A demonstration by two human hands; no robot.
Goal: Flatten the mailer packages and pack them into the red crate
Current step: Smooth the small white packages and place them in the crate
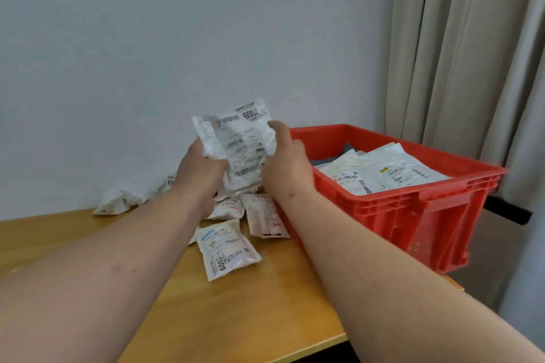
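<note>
Both hands, the left hand and the right hand, grip a crumpled white mailer above the table, beside the red crate holding flat mailers. More packages lie below.

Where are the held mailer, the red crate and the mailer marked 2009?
held mailer (240, 144): head view, middle of its printed label.
red crate (392, 209): head view, near outer wall.
mailer marked 2009 (227, 247): head view, centre of its top face.
</note>
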